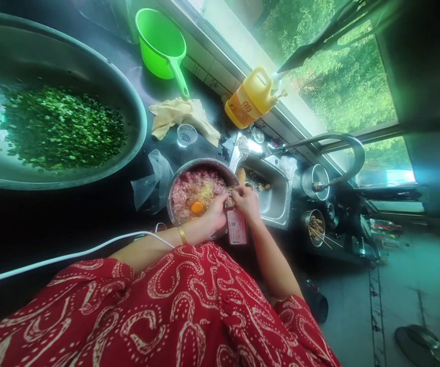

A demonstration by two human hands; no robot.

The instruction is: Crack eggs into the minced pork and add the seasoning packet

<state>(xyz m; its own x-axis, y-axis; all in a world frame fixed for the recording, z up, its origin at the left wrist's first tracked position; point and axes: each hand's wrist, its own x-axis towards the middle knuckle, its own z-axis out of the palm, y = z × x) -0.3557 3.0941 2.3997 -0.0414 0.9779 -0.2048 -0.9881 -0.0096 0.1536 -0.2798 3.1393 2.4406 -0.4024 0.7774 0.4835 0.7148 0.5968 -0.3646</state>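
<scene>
A big metal pan [128,97] of chopped greens [59,127] sits at the left of the dark counter [51,219]. Just right of it, a bowl of minced meat [197,191] with an egg yolk [197,207] stands beside the sink [277,199]. The left hand [215,211] and right hand [246,200] both pinch a red packet [237,227] at the bowl's rim, under a sunny window [338,86].

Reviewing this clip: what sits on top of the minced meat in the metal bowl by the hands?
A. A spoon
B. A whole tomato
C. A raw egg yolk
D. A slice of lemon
C: a round orange raw egg yolk lies on the pink minced meat in the metal bowl, just beside the left hand.
</scene>
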